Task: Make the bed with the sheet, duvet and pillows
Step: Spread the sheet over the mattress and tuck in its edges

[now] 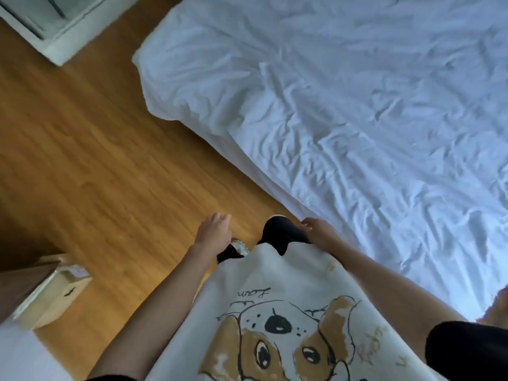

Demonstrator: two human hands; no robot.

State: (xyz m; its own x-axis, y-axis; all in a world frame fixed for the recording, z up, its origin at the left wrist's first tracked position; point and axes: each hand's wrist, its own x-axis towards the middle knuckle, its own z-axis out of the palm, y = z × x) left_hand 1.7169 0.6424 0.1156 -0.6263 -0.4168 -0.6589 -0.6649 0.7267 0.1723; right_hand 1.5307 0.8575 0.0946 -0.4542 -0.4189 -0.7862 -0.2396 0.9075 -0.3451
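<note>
A wrinkled white sheet [343, 105] covers the bed across the upper right and drapes over its near edge down to the floor. I stand beside the bed on the wooden floor. My left hand [214, 229] hangs over the floor with relaxed fingers and holds nothing. My right hand [316, 232] hangs by my leg, close to the draped edge of the sheet, fingers loosely curled and holding nothing. No duvet or pillow is in view.
Wooden floor [96, 149] fills the left side. A white cabinet [52, 26] stands at the top left. A pale box [55, 292] and dark wooden furniture [19, 287] sit at the lower left. My white shirt with a dog print [280, 325] fills the bottom.
</note>
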